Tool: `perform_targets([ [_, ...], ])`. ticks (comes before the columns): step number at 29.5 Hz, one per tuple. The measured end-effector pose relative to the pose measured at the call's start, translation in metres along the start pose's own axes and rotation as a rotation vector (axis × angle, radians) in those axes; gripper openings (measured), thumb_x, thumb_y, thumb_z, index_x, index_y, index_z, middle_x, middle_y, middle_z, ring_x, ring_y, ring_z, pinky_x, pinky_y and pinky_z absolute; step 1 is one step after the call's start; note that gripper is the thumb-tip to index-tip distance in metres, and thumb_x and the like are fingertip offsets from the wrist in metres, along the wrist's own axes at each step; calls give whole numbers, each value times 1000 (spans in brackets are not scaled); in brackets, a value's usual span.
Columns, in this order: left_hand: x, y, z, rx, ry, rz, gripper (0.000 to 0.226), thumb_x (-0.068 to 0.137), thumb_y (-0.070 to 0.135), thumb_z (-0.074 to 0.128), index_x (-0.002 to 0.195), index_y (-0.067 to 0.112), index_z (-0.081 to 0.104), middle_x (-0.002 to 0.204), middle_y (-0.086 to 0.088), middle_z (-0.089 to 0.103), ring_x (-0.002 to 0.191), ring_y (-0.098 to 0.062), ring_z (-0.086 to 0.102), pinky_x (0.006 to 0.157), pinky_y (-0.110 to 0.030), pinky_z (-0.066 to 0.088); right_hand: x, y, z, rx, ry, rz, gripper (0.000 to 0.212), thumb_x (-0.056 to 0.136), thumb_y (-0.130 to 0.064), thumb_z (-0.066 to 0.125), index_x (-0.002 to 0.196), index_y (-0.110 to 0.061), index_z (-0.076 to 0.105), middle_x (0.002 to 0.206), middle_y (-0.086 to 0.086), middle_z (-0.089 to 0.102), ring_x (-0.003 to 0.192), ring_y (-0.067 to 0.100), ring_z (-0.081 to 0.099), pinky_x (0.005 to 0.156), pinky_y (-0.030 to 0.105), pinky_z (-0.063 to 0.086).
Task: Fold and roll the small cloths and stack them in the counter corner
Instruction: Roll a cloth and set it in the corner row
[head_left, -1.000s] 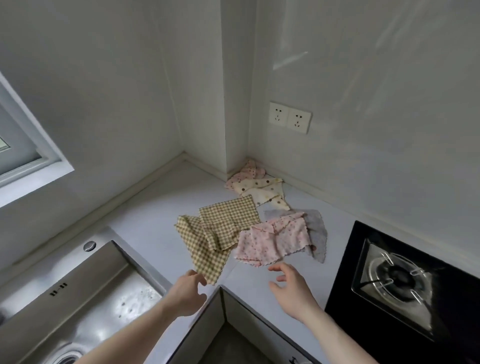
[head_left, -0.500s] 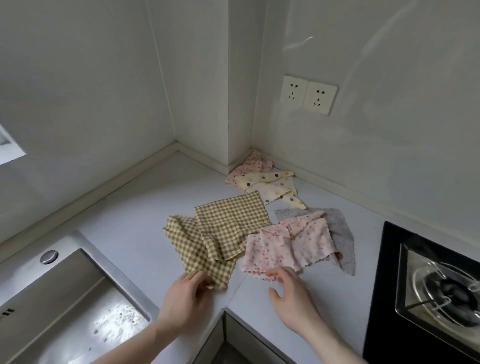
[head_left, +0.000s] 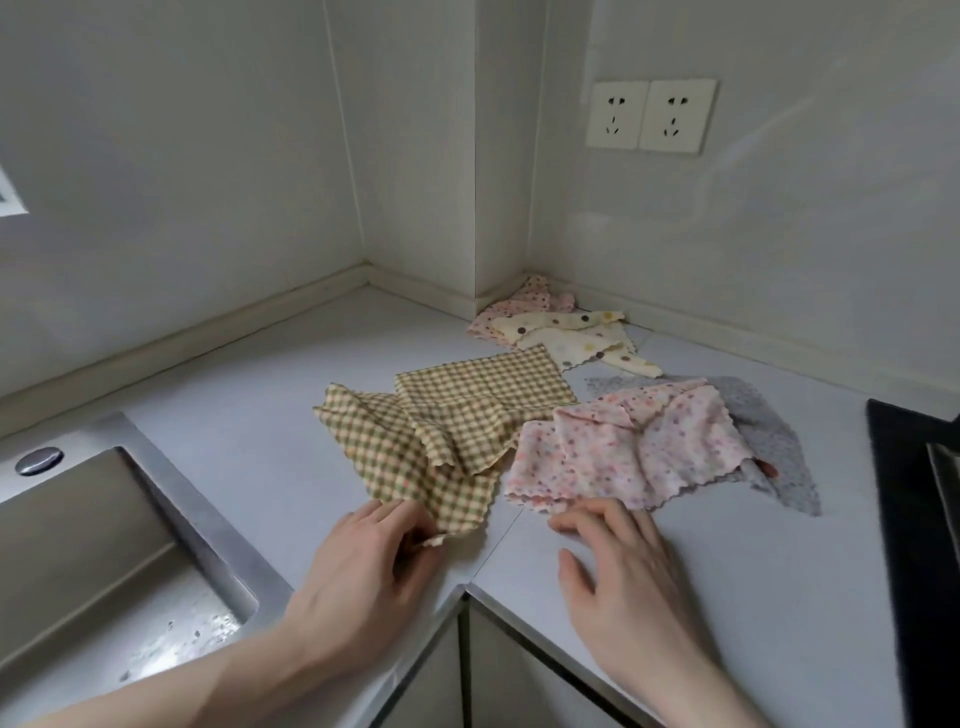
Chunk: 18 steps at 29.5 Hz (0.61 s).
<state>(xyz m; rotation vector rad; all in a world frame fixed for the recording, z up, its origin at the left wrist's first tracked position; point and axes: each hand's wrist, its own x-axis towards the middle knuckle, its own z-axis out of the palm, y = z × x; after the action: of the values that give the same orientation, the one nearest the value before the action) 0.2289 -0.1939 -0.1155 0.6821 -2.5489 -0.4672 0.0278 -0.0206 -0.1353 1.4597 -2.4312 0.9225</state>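
While the left hand (head_left: 363, 558) pinches the near corner of the front checked cloth (head_left: 410, 457) between curled fingers and thumb, the right hand (head_left: 623, 566) lies released on the counter (head_left: 727, 561), fingers spread and nearly straight, their tips touching the scalloped near edge of the pink floral cloth (head_left: 634, 449). The checked cloth is rumpled and spreads away from the left hand; a second checked cloth (head_left: 488, 400) overlaps its far side, lying flatter. Just beyond the right fingertips the pink floral cloth sits partly folded over itself, and under its far right side a grey cloth (head_left: 774, 447) sticks out — past the right hand, toward the black hob (head_left: 909, 519). Farther off, well beyond both hands, a cream dotted cloth (head_left: 576, 338) and a pink dotted cloth (head_left: 530, 301) lie crumpled against the foot of the wall column, in the counter corner. To the left of the left forearm is the steel sink (head_left: 93, 561), its floor wet. High beyond the right hand — a double wall socket (head_left: 649, 114).
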Motion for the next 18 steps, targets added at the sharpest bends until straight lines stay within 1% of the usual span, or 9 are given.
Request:
perform_targets([
  [2, 0, -5, 4, 28, 17, 21, 23, 95, 38, 60, 81, 36, 42, 70, 22, 48, 74, 0, 46, 63, -19, 32, 0, 1, 2, -18, 6, -8, 27, 83, -34, 55, 108, -36, 66, 113, -23, 53, 106, 7, 51, 87, 30, 47],
  [5, -1, -9, 7, 39, 57, 51, 31, 96, 31, 55, 78, 35, 31, 64, 18, 39, 66, -6, 40, 58, -25, 26, -1, 1, 3, -21, 4, -4, 26, 88, -30, 59, 113, -33, 66, 115, -19, 52, 109, 10, 51, 93, 32, 47],
  [6, -1, -8, 7, 36, 68, 59, 31, 96, 29, 55, 77, 34, 32, 63, 17, 39, 65, -9, 39, 57, -27, 25, -1, 1, 3, -22, -11, 9, 26, 89, -29, 60, 114, -32, 65, 117, -18, 51, 111, 10, 51, 96, 32, 46],
  [9, -2, -7, 6, 40, 94, 61, 20, 96, 25, 57, 80, 23, 45, 67, 13, 45, 67, -15, 42, 57, -29, 29, -2, -4, -2, -8, -35, 57, 24, 90, -27, 60, 113, -31, 63, 117, -16, 50, 112, 11, 54, 97, 33, 46],
  [11, -4, -7, 3, 28, 129, 71, 23, 95, 25, 59, 77, 23, 44, 69, 11, 48, 68, -17, 44, 59, -32, 33, -8, -11, -7, 9, -36, 78, 25, 89, -23, 60, 113, -29, 63, 119, -14, 51, 112, 10, 57, 97, 33, 46],
  [13, -6, -7, 1, -11, 182, 60, 24, 95, 26, 60, 76, 26, 45, 73, 14, 50, 68, -15, 47, 60, -33, 37, -19, -20, -12, 19, -47, 107, 29, 91, -19, 59, 118, -27, 62, 125, -13, 50, 114, 6, 58, 96, 26, 44],
  [15, -5, -6, -4, -95, 238, -1, 22, 96, 30, 61, 76, 27, 51, 78, 14, 53, 71, -13, 50, 61, -30, 38, -34, -31, -19, 63, -58, 143, 32, 92, -15, 58, 123, -25, 61, 131, -11, 48, 116, 3, 60, 90, 17, 38],
  [17, 2, -4, -19, -168, 298, -41, 22, 97, 32, 63, 77, 28, 55, 83, 13, 55, 77, -15, 52, 63, -28, 36, -49, -39, -25, 111, -80, 186, 32, 94, -13, 58, 124, -23, 60, 132, -11, 45, 118, 5, 60, 86, 12, 33],
  [18, 8, -2, -31, -174, 339, -48, 19, 97, 32, 64, 79, 28, 59, 85, 12, 57, 80, -17, 54, 66, -29, 37, -55, -42, -29, 128, -92, 211, 34, 94, -13, 59, 126, -23, 59, 132, -12, 43, 119, 5, 59, 86, 11, 32],
])
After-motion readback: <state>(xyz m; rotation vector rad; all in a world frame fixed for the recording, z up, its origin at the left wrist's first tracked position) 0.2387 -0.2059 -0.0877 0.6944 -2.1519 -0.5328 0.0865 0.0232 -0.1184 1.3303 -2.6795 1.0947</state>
